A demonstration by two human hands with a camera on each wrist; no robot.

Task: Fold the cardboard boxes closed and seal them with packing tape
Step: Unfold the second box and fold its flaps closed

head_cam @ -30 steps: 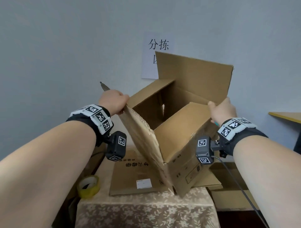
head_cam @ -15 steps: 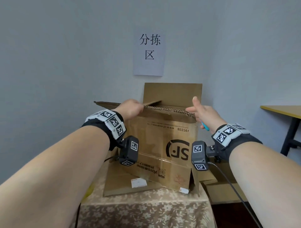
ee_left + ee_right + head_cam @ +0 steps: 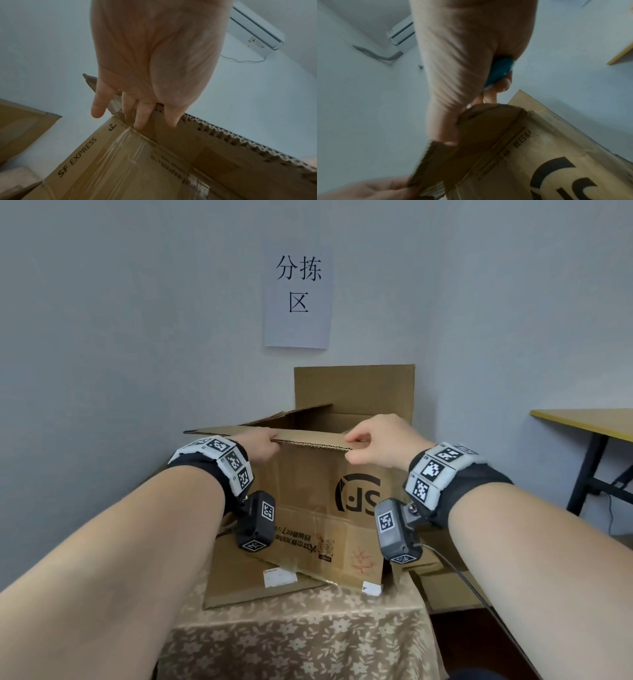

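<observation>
The cardboard box (image 3: 329,508) is stood on the flowered tablecloth (image 3: 301,635), below the wall sign (image 3: 297,292), and is judged barely begun: the near flap (image 3: 310,438) is bent roughly level, the far flap (image 3: 354,388) is left upright, and no fresh tape is seen over the top. At the flap's left end, its edge is pinched by the left hand (image 3: 262,441), fingers (image 3: 140,116) underneath. At its right end, the edge is pinched by the right hand (image 3: 383,443), in which a blue object (image 3: 499,71) is also kept.
</observation>
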